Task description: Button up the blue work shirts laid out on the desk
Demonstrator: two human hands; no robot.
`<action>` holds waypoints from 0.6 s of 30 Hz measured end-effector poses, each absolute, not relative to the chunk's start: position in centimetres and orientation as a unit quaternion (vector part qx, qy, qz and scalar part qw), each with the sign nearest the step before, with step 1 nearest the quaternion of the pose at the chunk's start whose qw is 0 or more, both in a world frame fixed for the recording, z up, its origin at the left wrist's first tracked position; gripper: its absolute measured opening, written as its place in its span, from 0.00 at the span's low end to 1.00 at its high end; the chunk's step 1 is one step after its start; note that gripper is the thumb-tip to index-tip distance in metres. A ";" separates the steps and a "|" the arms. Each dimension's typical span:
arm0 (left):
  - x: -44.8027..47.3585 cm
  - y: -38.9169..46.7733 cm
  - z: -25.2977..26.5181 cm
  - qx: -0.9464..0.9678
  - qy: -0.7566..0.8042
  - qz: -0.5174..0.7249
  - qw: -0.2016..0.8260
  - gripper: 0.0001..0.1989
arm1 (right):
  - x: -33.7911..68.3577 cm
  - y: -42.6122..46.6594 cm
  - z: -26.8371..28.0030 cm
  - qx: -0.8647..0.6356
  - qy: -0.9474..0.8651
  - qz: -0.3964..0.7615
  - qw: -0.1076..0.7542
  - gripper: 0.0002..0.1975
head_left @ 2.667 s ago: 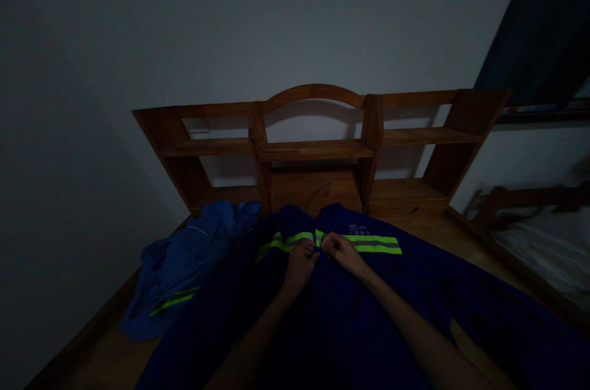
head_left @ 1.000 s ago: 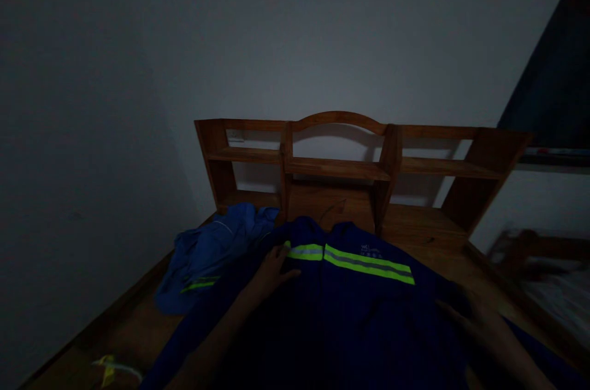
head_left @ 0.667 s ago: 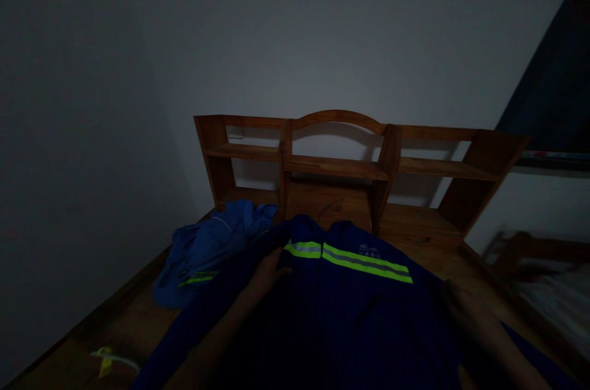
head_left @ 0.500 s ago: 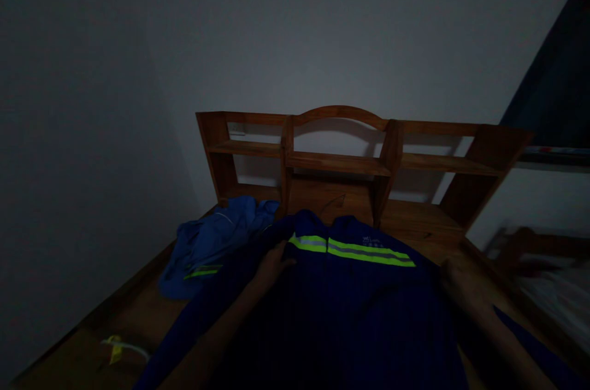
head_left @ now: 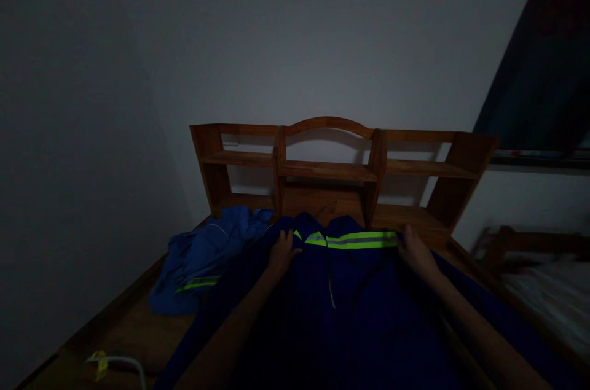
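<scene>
A dark blue work jacket [head_left: 369, 298] lies spread out before me, collar away from me. Across its chest runs a yellow-green band with a grey stripe [head_left: 364, 240]. My left hand [head_left: 280, 255] grips the cloth at the left end of this band, its thumb lying to the right. At the band's right end my right hand [head_left: 415, 253] has its fingers closed on the jacket near the shoulder. The cloth bunches between the two hands, and a front zip line [head_left: 330, 285] shows below the band. The lower jacket fades into darkness.
A crumpled lighter blue garment [head_left: 207, 255] lies to the left. Behind the jacket stands a wooden shelf unit [head_left: 327, 170] against the wall. A pale cable with a yellow tag [head_left: 102, 365] is at lower left. A dark curtain [head_left: 544, 70] hangs at right.
My right hand has moved inward and up to the band's right end. The collar and chest have folded, hiding the print above the band. The view has shifted slightly.
</scene>
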State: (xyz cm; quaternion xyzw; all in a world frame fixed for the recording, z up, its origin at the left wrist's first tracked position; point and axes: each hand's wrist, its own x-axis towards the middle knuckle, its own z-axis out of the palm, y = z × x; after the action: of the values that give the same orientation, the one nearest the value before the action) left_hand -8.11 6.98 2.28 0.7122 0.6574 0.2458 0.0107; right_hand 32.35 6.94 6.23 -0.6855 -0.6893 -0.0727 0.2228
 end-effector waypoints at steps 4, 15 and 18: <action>-5.4 4.6 3.9 0.791 0.539 0.283 -0.068 0.27 | 24.8 0.0 7.6 -0.492 -0.841 0.031 0.225 0.14; -4.2 3.3 1.8 0.845 0.336 0.208 0.361 0.19 | 19.4 -5.4 3.5 -0.488 -0.834 0.154 0.206 0.17; -4.3 3.2 1.7 0.821 0.386 0.188 0.377 0.13 | 19.1 -5.7 3.5 -0.484 -0.838 0.146 0.207 0.17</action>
State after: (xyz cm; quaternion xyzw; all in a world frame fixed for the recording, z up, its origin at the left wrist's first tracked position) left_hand -4.32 3.21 1.74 0.8207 0.3860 0.1884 0.3767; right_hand 19.11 -5.71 3.47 -0.4838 -0.8379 0.1458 0.2066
